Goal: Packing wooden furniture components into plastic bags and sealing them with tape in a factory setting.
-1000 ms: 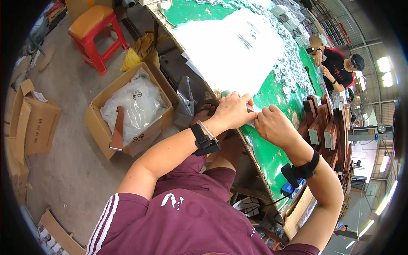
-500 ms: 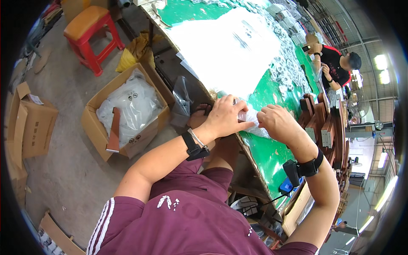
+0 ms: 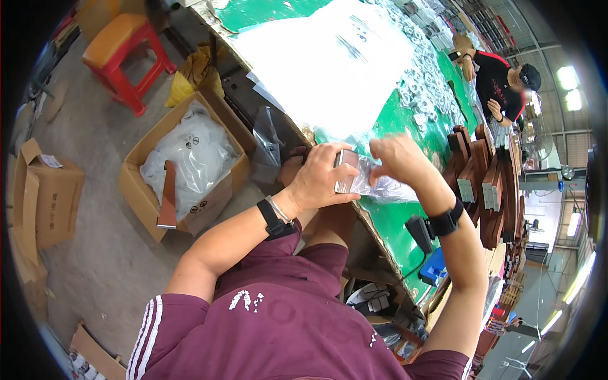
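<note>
My left hand (image 3: 322, 178) grips a small rectangular bundle (image 3: 346, 171) at the table's near edge. Its end looks shiny and layered, like flat pieces stacked together; their exact kind is unclear. A clear plastic bag (image 3: 385, 189) extends from the bundle toward the right. Over this bag, my right hand (image 3: 402, 159) has bent fingers and its thumb lower down. Motion smears those fingers, so whether they pinch the film does not show.
White plastic sheets (image 3: 323, 69) and many small metal parts (image 3: 427, 88) cover the green table (image 3: 392, 231). Brown wooden pieces (image 3: 487, 190) are stacked at right. An open carton (image 3: 142, 202) of plastic bags and a red stool (image 3: 126, 63) stand left. Another person (image 3: 497, 85) works beyond.
My left hand has shifted slightly left and down with the bundle, whose layered end now shows more. The right hand has risen a little and turned, and more of the bag is visible.
</note>
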The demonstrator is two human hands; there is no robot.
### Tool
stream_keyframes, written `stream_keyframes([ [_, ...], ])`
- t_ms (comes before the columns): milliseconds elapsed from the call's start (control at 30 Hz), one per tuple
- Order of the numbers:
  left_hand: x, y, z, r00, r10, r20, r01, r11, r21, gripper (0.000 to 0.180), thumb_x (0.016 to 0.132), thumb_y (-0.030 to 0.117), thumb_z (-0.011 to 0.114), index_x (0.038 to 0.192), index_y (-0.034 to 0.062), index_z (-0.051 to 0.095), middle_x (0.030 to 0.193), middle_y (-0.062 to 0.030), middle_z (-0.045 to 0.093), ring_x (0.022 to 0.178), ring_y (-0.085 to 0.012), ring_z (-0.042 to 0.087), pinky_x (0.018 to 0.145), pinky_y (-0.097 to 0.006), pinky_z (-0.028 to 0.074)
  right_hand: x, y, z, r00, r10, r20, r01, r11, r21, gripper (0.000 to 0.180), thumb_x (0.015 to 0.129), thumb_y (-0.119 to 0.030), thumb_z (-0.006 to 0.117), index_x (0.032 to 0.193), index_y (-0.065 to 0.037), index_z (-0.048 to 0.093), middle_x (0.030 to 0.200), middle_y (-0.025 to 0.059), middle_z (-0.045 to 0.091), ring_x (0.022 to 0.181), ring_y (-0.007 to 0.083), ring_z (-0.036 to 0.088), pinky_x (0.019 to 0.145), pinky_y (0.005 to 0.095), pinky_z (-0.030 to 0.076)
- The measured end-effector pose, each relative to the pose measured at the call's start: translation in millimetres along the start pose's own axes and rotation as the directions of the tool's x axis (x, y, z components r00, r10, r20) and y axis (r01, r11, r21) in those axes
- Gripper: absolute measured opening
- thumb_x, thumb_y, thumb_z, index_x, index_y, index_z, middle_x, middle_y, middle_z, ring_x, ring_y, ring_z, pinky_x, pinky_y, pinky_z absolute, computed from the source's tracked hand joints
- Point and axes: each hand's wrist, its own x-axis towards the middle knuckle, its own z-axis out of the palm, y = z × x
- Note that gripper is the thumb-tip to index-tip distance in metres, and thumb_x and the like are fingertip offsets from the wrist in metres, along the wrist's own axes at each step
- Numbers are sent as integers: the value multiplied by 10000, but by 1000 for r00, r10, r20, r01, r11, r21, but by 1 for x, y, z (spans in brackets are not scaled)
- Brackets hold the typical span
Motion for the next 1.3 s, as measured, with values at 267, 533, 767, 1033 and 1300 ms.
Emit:
stream_keyframes([
  [267, -2, -1, 6, 999, -18, -35, 17, 999, -35, 474, 695, 426, 816, 1033, 165, 611, 1262, -144, 502, 1166, -349, 482, 979, -465, 382, -14, 22, 43, 789, 484, 378, -583, 400, 707, 480, 778, -431, 785, 911, 12, 657, 754, 83, 650, 709, 203, 626, 592, 337, 492],
  [533, 42, 12, -7, 919, -371, 136, 383, 920, -85, 453, 721, 362, 822, 1008, 62, 641, 1055, -173, 610, 1014, -325, 594, 885, -390, 476, -77, 23, 44, 781, 528, -333, -293, 781, 551, 689, 765, -475, 753, 1246, -26, 548, 1156, 180, 629, 1112, 366, 571, 953, 451, 437],
  [767, 120, -42, -37, 491, -568, 660, 775, 631, -33, 613, 950, 532, 542, 1197, -23, 627, 1167, -119, 650, 1052, -191, 590, 922, -313, 455, -118, 7, 62, 799, 566, -203, -523, 820, 231, 1118, 567, -489, 864, 1459, -74, 332, 1333, 199, 525, 1253, 375, 483, 1080, 529, 331],
  [1033, 112, -52, -66, 467, -635, 615, 874, 226, -430, 920, 918, 763, 282, 1464, 26, 352, 1239, -110, 604, 945, -158, 566, 773, -303, 420, -135, 3, 51, 661, 723, -204, -528, 640, 558, 908, 609, -323, 891, 1357, -38, 461, 1128, 210, 643, 1019, 361, 626, 896, 414, 494],
  [1300, 122, 20, -50, 869, -492, -54, 405, 769, -495, 781, 941, 531, 580, 1438, -5, 303, 1380, -183, 450, 1129, -163, 483, 929, -305, 410, -168, -45, 27, 726, 680, 100, -233, 107, 967, 857, 660, -370, 895, 1304, 41, 506, 1025, 157, 656, 967, 182, 617, 824, 311, 495],
])
